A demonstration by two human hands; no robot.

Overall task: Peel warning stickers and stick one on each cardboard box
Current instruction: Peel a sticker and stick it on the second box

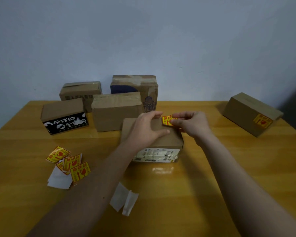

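One box [251, 113] at far right already wears its sticker, my right hand [193, 124] pinches a warning sticker [167, 120] onto the near box [152, 134] my flat left hand [145, 129] steadies, four back boxes [116, 112] unlabelled, spare stickers [68, 163] on bench [212, 177].

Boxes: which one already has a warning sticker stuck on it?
The lone box at far right, with a yellow sticker on its side. The four boxes at back left show none; the centre box's is still being applied.

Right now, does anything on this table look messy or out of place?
Only minor clutter: spare warning stickers lie overlapping in a loose heap at the near left, and peeled white backing papers lie curled on the table.
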